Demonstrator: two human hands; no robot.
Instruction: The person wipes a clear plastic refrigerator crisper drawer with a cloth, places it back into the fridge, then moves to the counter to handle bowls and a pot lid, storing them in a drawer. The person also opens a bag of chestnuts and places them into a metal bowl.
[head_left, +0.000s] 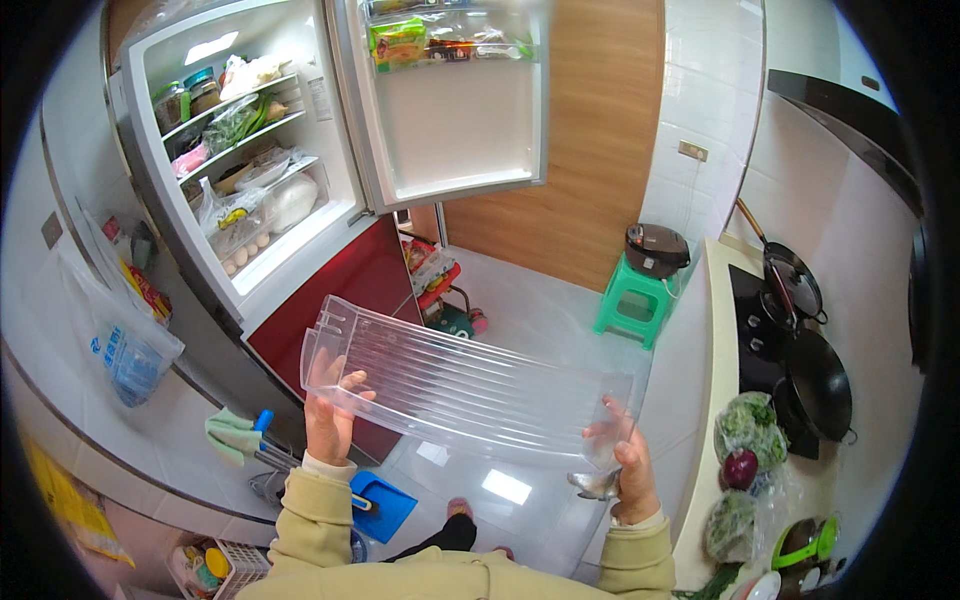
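Note:
A clear ribbed plastic refrigerator door shelf (465, 382) spans the space between my hands, in front of the open refrigerator. My left hand (331, 412) grips its left end, with fingers seen through the plastic. At its right end my right hand (628, 457) holds the shelf, and a crumpled greyish item (595, 484), not clear in kind, shows beside that palm. The refrigerator door (457, 120) stands open, with food packets (397, 43) on an upper door shelf. Inside the refrigerator compartment (341, 172) are jars, bagged vegetables and eggs (247, 253).
A rice cooker (657, 250) sits on a green plastic stool (634, 300). Along the right runs a counter (712, 352) with a wok (819, 384), bagged greens (750, 431) and a red onion (739, 469). A blue dustpan (390, 514) lies on the floor near my feet.

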